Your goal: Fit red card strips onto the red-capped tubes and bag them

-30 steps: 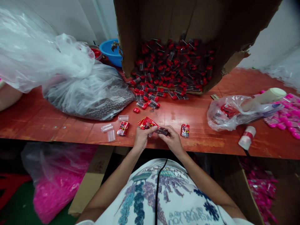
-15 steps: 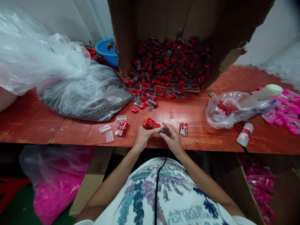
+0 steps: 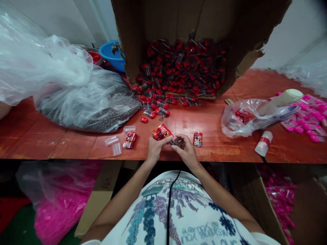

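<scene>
My left hand (image 3: 155,149) is closed on a red printed packet (image 3: 162,132) with a yellow edge, held just above the table near its front edge. Close beside it, my right hand (image 3: 188,151) curls round a small clear container of dark balls (image 3: 177,142); the fingers partly cover it. The packet and the container nearly meet, but whether they touch I cannot tell. A stack of red printed packets (image 3: 129,140) lies left of my hands, next to several empty clear tubes (image 3: 117,149). Another red packet (image 3: 198,139) lies to the right.
A large cardboard box (image 3: 130,41) on its side spills red-capped clear tubes (image 3: 163,112). Left stands a plastic bag of dark balls (image 3: 102,112), with a blue basin (image 3: 109,56) behind. Right are a bag of red packets (image 3: 230,126), a white roll (image 3: 264,143) and pink pieces (image 3: 311,119).
The red packet in my left hand has turned so that its printed face shows more. My hands have stayed close together. The whole view has shifted slightly.
</scene>
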The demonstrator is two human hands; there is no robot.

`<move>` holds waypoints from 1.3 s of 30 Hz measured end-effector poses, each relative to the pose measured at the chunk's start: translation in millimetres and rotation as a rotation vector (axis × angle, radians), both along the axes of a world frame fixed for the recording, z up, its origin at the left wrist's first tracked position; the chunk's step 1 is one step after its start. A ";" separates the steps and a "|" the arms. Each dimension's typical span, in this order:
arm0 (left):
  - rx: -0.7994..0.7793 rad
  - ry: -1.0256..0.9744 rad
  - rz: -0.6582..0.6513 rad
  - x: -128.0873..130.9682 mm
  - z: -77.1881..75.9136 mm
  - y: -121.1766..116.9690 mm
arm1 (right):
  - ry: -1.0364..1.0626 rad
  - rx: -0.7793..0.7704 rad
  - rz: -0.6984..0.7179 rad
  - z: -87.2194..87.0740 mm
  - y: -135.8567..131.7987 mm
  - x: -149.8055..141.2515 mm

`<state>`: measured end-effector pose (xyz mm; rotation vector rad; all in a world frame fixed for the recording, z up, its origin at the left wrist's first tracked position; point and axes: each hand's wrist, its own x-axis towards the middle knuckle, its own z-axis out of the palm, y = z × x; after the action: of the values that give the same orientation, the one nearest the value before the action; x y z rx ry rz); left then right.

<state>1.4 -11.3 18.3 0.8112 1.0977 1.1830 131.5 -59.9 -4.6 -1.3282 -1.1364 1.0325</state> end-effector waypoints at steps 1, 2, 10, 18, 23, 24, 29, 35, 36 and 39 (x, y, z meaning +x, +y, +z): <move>-0.001 0.005 -0.015 -0.6 0.9 0.6 | 0.038 -0.012 -0.002 1.2 0.2 -0.4; -0.010 -0.001 -0.045 -1.2 1.8 1.3 | 0.088 -0.029 -0.003 2.1 0.6 -0.5; -0.108 -0.089 -0.177 -3.0 1.7 2.3 | 0.096 -0.027 0.064 2.9 3.4 7.7; -0.204 -0.146 -0.230 3.5 -3.7 -5.0 | -0.085 0.033 0.141 4.1 7.8 15.0; -0.200 -0.192 -0.151 2.3 -11.5 -4.0 | 0.204 -0.134 0.154 -7.3 10.2 13.3; -0.202 -0.195 -0.157 1.9 -12.6 -3.7 | 0.217 -0.154 0.147 -9.5 10.2 15.2; -0.296 -0.284 -0.077 -6.2 -14.7 -1.7 | -0.147 -0.055 -0.096 -12.9 8.0 53.0; -0.310 -0.265 0.070 -10.9 -25.7 -2.0 | -0.651 0.102 -0.147 0.8 7.0 58.8; -0.296 -0.274 0.088 -9.4 -27.3 -2.5 | -0.610 0.120 -0.061 1.9 8.7 46.9; -0.233 -0.294 0.064 -7.0 -28.7 -3.2 | -0.428 0.115 0.142 0.8 18.9 7.5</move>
<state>-5.7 -14.4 -10.4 0.4102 0.9996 1.1591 139.0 -41.0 -3.8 -1.4302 -1.6044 0.7862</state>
